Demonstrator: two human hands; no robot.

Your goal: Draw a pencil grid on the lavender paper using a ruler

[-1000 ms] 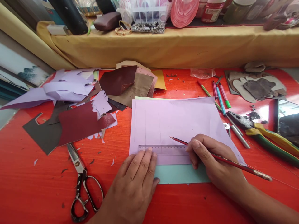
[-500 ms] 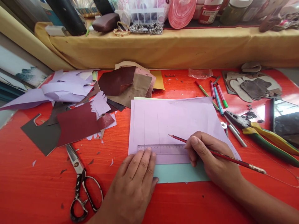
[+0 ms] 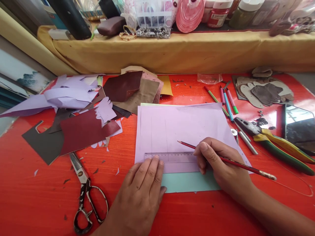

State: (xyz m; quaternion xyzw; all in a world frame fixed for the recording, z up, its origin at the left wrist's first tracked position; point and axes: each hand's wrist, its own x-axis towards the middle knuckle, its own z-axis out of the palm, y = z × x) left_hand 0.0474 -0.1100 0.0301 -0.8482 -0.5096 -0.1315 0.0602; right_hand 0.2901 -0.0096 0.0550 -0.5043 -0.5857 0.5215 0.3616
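Purple paper (image 3: pixel 192 127) lies before me, with two thin pencil lines drawn down its left half. Across its lower part rests a clear ruler (image 3: pixel 179 157). My left hand (image 3: pixel 145 186) lies flat, fingers stretched, with its fingertips on the ruler's left end. My right hand (image 3: pixel 221 164) is closed around a dark red pencil (image 3: pixel 236 164). The pencil's tip points left, above the ruler; whether it touches the paper I cannot tell. The right hand's lower fingers cover the ruler's right end. A light green-blue sheet (image 3: pixel 192 182) sticks out under the purple paper's near edge.
Scissors (image 3: pixel 85 190) lie left of my left hand. Leather scraps (image 3: pixel 83 131) and purple paper offcuts (image 3: pixel 69 91) are piled at the left. Pliers (image 3: pixel 273 141), felt-tip pens (image 3: pixel 228 105) and a phone (image 3: pixel 299 124) lie at the right. A cloth-covered ledge (image 3: pixel 167 52) with jars runs along the back.
Both hands, the ruler and the pencil hold almost the same place. The view has shifted very slightly; nothing was taken up or let go.
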